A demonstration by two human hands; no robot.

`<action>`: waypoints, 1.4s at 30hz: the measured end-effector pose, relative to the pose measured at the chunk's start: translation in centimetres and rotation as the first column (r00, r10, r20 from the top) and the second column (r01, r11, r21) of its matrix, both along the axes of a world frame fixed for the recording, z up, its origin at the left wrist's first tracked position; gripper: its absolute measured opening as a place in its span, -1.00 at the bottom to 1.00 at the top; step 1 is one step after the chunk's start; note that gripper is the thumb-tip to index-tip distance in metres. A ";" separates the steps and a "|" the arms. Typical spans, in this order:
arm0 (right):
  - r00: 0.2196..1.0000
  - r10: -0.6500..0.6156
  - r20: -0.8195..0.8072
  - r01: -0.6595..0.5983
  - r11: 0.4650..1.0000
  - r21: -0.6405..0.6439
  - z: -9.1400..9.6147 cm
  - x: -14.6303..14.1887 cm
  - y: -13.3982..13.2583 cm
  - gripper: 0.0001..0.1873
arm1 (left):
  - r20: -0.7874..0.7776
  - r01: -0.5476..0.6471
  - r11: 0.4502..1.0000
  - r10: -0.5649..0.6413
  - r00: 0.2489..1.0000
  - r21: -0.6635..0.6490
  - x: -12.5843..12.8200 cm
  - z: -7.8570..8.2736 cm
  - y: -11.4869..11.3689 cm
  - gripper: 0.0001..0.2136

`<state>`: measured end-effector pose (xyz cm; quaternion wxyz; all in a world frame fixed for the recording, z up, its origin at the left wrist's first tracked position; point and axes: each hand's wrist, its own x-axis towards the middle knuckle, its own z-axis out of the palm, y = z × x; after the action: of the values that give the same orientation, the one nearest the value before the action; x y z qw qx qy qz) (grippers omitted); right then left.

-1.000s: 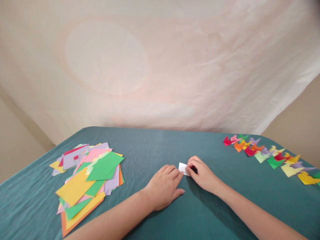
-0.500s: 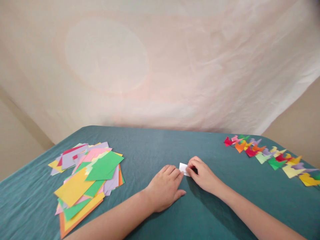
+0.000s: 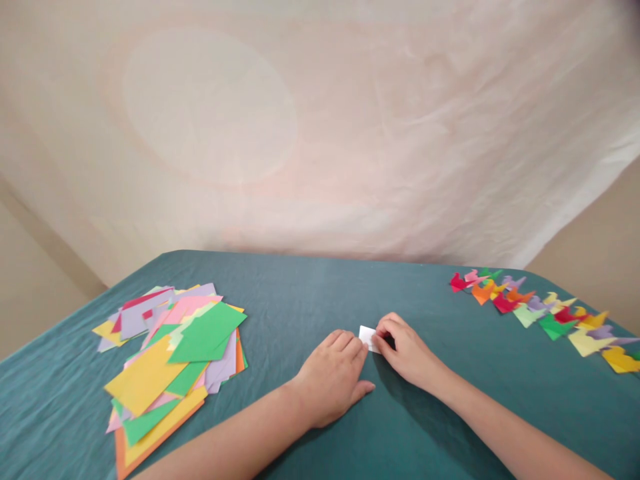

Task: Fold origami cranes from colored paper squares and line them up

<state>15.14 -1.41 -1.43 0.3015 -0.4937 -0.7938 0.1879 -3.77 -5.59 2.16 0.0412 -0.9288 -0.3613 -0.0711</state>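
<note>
A small folded white paper (image 3: 367, 335) lies on the teal tablecloth (image 3: 300, 300) in front of me. My right hand (image 3: 407, 353) has its fingers curled and pressed on the paper's right edge. Just left of it, my left hand (image 3: 333, 377) rests palm down, fingers together, with the fingertips touching the paper. Most of the paper is hidden under the two hands.
A loose pile of coloured paper sheets (image 3: 175, 353) lies at the left of the table. A row of several folded coloured paper figures (image 3: 540, 310) runs along the far right. A pale cloth backdrop (image 3: 320, 133) hangs behind the table.
Both hands stay on the white paper almost unmoved. The view has shifted slightly, so the pile and the figures sit a little differently in the frame.
</note>
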 end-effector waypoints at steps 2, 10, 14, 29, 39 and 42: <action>1.000 -0.008 0.002 0.008 1.000 0.006 0.0 -0.1 0.0 -0.87 | -0.001 -0.003 1.000 0.003 1.000 0.006 0.0 -0.1 0.0 -0.55; 1.000 0.001 0.012 -0.001 1.000 0.020 -0.1 -0.2 -0.1 -0.87 | -0.005 -0.003 1.000 0.003 1.000 0.027 0.0 -0.3 0.1 -0.55; 1.000 0.002 0.013 -0.002 1.000 0.025 -0.2 -0.2 0.0 -0.87 | -0.014 0.005 0.999 -0.004 1.000 0.032 0.1 -0.1 0.1 -0.56; 0.999 -0.005 0.034 0.004 1.000 0.022 0.1 -0.1 -0.1 -0.88 | 0.021 -0.005 1.000 0.005 1.000 -0.007 0.1 0.2 0.3 -0.62; 1.000 0.002 0.022 -0.003 0.999 0.046 0.0 -0.1 -0.1 -0.86 | 0.070 0.002 0.999 0.001 0.998 -0.040 -0.2 0.3 0.4 -0.55; 1.000 0.003 0.015 -0.004 0.999 0.051 0.1 -0.1 -0.2 -0.86 | 0.066 0.003 0.999 -0.001 0.998 -0.038 -0.2 0.3 0.3 -0.54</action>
<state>15.01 -1.62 -1.29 0.3076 -0.4857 -0.8015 0.1642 -3.93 -5.26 2.43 0.0115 -0.9269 -0.3628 -0.0949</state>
